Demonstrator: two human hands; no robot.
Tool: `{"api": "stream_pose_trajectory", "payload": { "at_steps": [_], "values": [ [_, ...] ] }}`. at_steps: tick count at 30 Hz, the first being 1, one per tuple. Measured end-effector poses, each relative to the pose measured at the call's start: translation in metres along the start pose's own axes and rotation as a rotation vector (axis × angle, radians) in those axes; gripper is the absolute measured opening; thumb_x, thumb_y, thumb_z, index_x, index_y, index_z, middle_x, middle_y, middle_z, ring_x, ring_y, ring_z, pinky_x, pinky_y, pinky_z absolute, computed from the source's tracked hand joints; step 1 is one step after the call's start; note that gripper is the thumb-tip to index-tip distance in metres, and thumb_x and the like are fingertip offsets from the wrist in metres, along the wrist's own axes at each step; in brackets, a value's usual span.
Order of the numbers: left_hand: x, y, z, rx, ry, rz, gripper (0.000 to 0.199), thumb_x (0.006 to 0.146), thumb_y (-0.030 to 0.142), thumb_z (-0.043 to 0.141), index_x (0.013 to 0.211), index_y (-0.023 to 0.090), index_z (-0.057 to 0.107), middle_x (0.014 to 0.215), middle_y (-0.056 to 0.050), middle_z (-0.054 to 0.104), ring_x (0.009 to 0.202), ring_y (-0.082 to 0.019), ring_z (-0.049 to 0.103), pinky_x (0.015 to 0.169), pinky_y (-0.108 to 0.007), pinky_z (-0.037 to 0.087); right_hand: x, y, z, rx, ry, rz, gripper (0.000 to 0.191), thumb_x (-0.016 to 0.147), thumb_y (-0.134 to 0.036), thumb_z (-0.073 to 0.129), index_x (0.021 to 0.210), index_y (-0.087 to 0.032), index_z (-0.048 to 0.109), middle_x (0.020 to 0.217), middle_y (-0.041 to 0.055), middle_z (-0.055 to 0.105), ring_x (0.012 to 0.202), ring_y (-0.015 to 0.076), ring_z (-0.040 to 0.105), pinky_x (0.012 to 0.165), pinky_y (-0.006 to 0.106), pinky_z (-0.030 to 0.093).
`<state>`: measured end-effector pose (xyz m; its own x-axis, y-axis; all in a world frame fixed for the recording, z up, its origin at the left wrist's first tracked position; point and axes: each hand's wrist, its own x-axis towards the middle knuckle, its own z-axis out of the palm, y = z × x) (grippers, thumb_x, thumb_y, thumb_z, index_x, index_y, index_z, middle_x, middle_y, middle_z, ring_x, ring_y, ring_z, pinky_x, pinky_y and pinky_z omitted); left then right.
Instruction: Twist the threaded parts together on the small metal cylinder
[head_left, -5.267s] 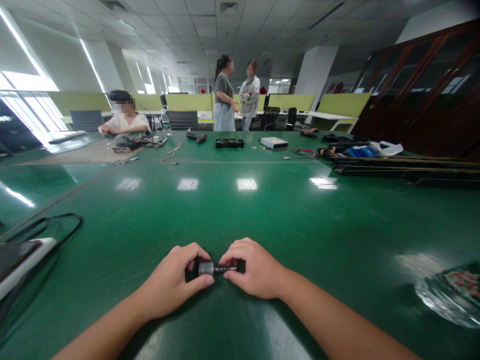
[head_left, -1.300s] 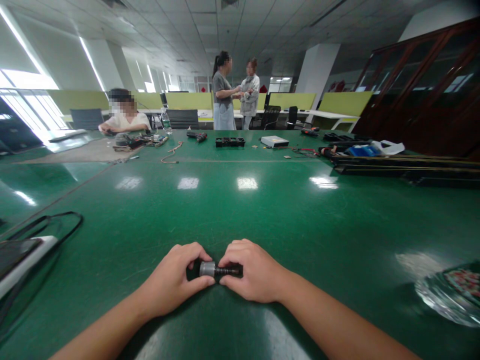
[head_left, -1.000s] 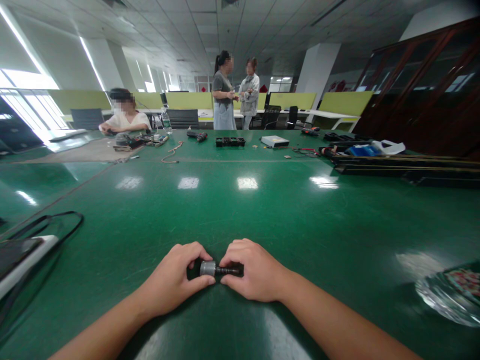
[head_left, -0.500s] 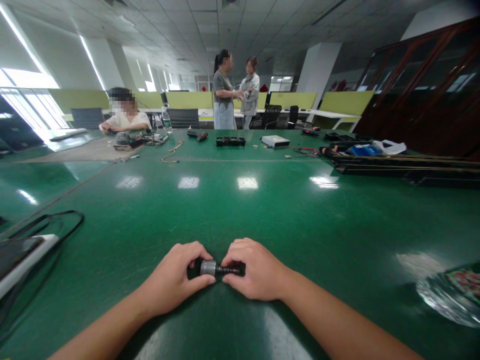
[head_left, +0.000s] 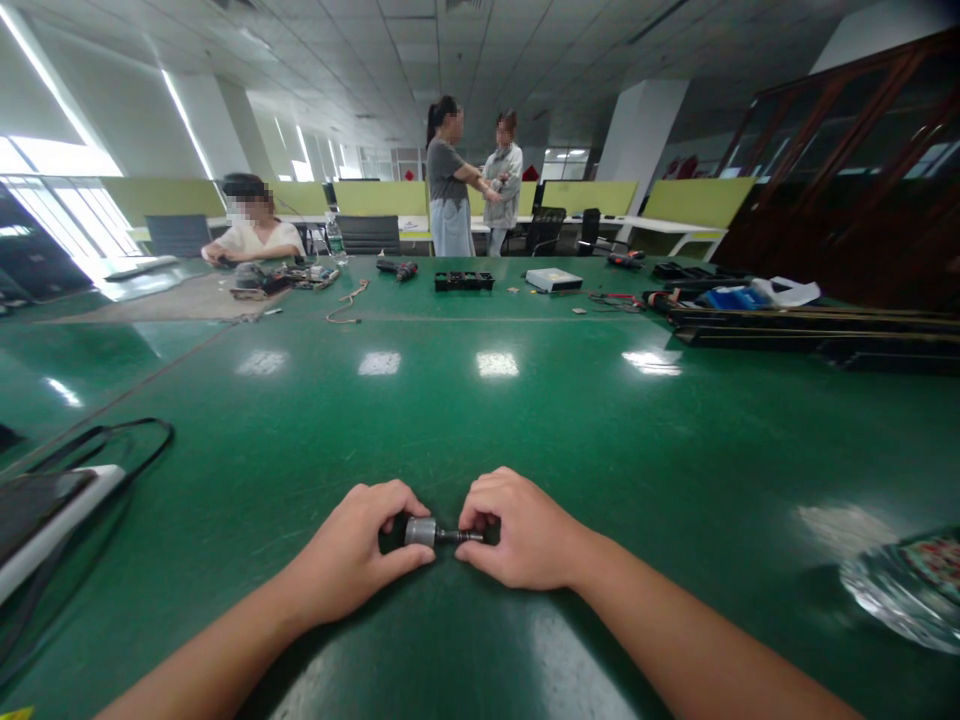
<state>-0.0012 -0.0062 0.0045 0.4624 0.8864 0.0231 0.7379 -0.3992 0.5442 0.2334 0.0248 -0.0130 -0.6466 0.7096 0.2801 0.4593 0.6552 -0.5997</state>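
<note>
A small metal part (head_left: 421, 531) with a grey cylindrical body lies sideways low in the middle of the head view. My left hand (head_left: 367, 545) has its thumb and fingers wrapped round this cylinder. From its right side runs a thin dark shaft (head_left: 450, 537) with ridges, pointing at my right hand (head_left: 514, 530). The thumb and index finger of my right hand pinch the shaft's outer end. Both hands are low over the green table (head_left: 420, 430).
A glass dish (head_left: 900, 590) stands at the right, a white power strip (head_left: 97, 490) with black cables at the left. Across the table are a drill (head_left: 397, 269), a black tray (head_left: 463, 281) and a white box (head_left: 553, 280). Several people are beyond.
My right hand has slid slightly right and up, its fingers now closer together at the shaft's end. More of the shaft shows between the hands. The left hand still holds the cylinder.
</note>
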Motion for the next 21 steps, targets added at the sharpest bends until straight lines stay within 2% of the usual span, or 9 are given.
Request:
{"api": "stream_pose_trajectory", "payload": {
  "at_steps": [7, 13, 17, 21],
  "values": [
    [0.001, 0.001, -0.002, -0.013, -0.016, -0.021, 0.021, 0.085, 0.037, 0.07, 0.099, 0.023, 0.064, 0.092, 0.001, 0.065, 0.082, -0.02, 0.055, 0.076, -0.031, 0.038, -0.002, 0.011, -0.008, -0.006, -0.039, -0.017, 0.014, 0.065, -0.018, 0.075, 0.068, -0.019, 0.062, 0.06, -0.0062, 0.057, 0.061, 0.0112, 0.053, 0.073, 0.028, 0.037],
    [0.0, 0.0, -0.003, -0.015, -0.02, -0.047, 0.02, 0.086, 0.038, 0.068, 0.099, 0.024, 0.064, 0.09, 0.001, 0.064, 0.082, -0.02, 0.055, 0.075, -0.03, 0.039, -0.004, 0.018, -0.02, 0.019, -0.052, 0.071, 0.012, 0.066, -0.013, 0.069, 0.064, -0.018, 0.058, 0.052, -0.0081, 0.051, 0.05, 0.0089, 0.046, 0.068, 0.027, 0.038],
    [0.0, 0.0, -0.002, -0.017, -0.018, -0.043, 0.02, 0.086, 0.038, 0.068, 0.099, 0.023, 0.064, 0.09, 0.001, 0.065, 0.082, -0.02, 0.055, 0.075, -0.03, 0.039, -0.003, 0.015, -0.017, 0.035, -0.06, 0.045, 0.013, 0.064, -0.014, 0.071, 0.065, -0.018, 0.059, 0.052, -0.0083, 0.054, 0.051, 0.0086, 0.048, 0.073, 0.028, 0.039],
    [0.001, -0.001, -0.001, -0.014, -0.014, -0.042, 0.021, 0.086, 0.038, 0.069, 0.099, 0.023, 0.064, 0.09, 0.001, 0.064, 0.082, -0.02, 0.055, 0.075, -0.03, 0.039, -0.002, 0.014, -0.012, 0.028, -0.052, 0.025, 0.013, 0.065, -0.016, 0.072, 0.065, -0.018, 0.06, 0.054, -0.0072, 0.056, 0.054, 0.0096, 0.049, 0.073, 0.028, 0.039]
  ]
}}
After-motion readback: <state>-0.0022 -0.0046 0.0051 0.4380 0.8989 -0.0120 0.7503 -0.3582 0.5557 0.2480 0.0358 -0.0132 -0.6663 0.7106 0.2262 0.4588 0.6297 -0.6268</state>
